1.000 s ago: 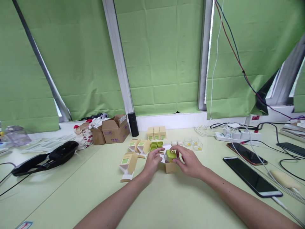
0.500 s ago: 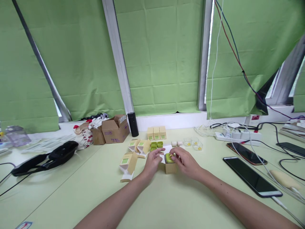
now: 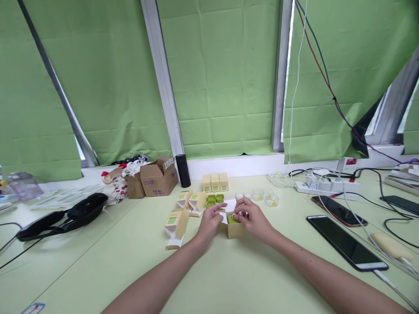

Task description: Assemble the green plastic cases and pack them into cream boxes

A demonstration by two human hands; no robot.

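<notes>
Container [image 3: 231,220] sunk deeper — yellow-green on top, rounded, inside tan box [image 3: 235,231]

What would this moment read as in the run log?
left hand: beside open small carton | right hand: on green-topped container | container: in carton, green top showing | behind: row of three cartons

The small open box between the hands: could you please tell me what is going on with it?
A person is working with both hands at the small open box. The right hand has its fingertips at a green item, which sits largely inside the box. The left hand is beside the open white flap; whether it touches is hard to tell. Three opened cartons are to the left, and green containers are just behind.
</notes>
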